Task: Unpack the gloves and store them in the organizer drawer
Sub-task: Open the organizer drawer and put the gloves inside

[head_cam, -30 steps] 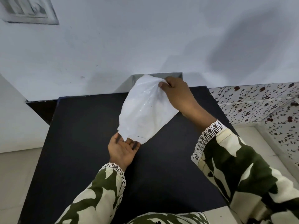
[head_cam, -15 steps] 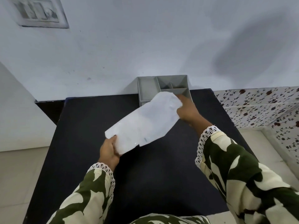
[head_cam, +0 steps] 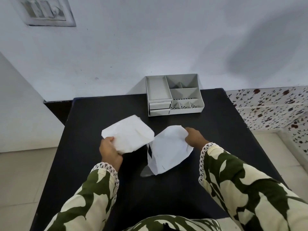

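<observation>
A black, matte worktop (head_cam: 86, 164) is viewed from above, set against a pale wall. On the left, a flat, folded white bundle (head_cam: 128, 134), taken to be the gloves, is gripped at its near corner by the left hand (head_cam: 110, 150), fingers closed around it. Half a second ago one white packet was held between both hands; now two pieces are seen apart, so the contents appear to have been drawn out. To the right, a limp, crinkled white wrapper (head_cam: 168, 149), thin and plastic-like, is pinched at its top edge by the closed right hand (head_cam: 194, 137), its lower end sagging onto the worktop. Behind, against the wall, a grey compartmented organizer (head_cam: 173, 95) is seen, its two small drawers (head_cam: 160, 108) shut. Storing remains undone.
</observation>
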